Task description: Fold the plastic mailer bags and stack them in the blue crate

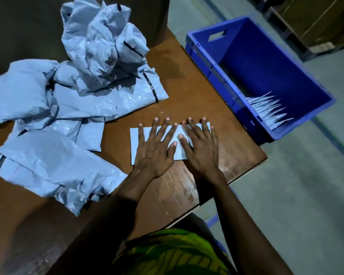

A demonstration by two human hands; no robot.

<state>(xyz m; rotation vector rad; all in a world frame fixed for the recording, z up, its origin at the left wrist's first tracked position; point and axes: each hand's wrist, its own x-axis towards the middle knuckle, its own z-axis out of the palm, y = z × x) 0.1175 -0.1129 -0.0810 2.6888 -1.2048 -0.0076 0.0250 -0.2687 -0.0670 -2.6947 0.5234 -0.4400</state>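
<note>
Both palms flat, fingers spread wide: left hand (154,153) and right hand (200,149) press the folded mailer (136,143) at centre frame on the table (236,139), blue crate (266,76) upper right.

1. One brown table (187,80).
2. One blue crate (270,62), just beside the table's right edge.
3. One folded mailer (141,139), flat near the table's front right corner.
4. Two hands on that mailer: left hand (153,153) and right hand (201,149).
5. One heap of unfolded mailer bags (72,100) on the table's left side, too crumpled and overlapped to count singly.
6. One stack of folded bags (270,112) in the crate; several corners show, exact number unclear.
</note>
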